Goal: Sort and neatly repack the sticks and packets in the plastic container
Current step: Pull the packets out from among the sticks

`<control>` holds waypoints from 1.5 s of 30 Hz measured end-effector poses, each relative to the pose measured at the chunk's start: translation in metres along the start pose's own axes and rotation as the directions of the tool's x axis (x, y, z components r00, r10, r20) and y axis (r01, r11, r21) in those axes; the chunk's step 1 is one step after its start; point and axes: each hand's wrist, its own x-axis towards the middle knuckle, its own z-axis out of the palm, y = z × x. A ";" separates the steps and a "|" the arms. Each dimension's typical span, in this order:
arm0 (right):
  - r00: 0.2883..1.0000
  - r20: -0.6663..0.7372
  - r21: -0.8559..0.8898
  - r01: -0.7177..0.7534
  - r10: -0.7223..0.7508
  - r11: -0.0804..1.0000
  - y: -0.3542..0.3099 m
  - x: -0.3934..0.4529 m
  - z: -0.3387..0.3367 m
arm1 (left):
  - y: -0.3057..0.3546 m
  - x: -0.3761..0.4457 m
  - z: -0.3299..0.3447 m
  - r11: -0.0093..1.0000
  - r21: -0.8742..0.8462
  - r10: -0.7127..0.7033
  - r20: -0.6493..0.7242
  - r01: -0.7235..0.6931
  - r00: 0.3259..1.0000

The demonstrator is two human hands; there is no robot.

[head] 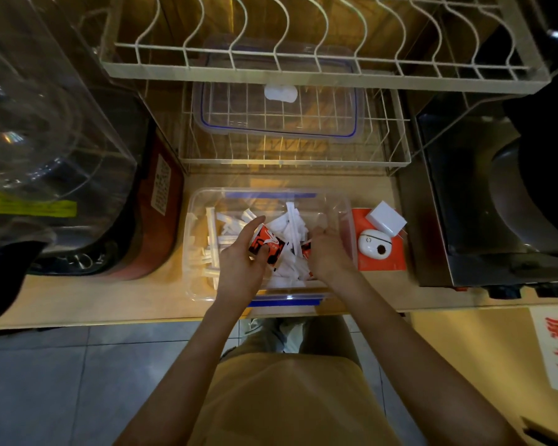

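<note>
Gripping red packets (266, 244), the left hand (239, 268) sits inside the plastic container (200, 201). Right hand (327, 255) fingers curl among white sticks (290, 226); their grip cannot be told.

There is one view, from a wide-angle camera worn on the person's head. It looks steeply down and a little forward, over the person's own torso and both forearms, at a counter (116, 300) close below. A clear plastic container (197, 284) sits near the middle of the picture, with wire racks (290, 72) beyond it at the far edge. Floor tiles show at the near left. Straight lines bow toward the picture's edges. No second view shares the scene.
</note>
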 end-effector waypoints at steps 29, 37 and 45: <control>0.870 -0.488 0.490 0.344 -0.076 0.801 0.002 -0.023 -0.037 | -0.004 0.003 -0.001 0.995 -0.097 0.000 -0.018 -0.002 1.000; 0.949 -0.227 0.717 0.315 -0.219 0.622 -0.007 -0.016 -0.013 | 0.000 0.014 -0.015 0.775 -0.529 -0.217 0.291 0.345 0.932; 0.927 -0.317 0.626 0.362 -0.199 0.690 -0.008 -0.012 0.000 | 0.004 0.016 -0.012 0.760 -0.522 -0.213 0.364 0.387 0.907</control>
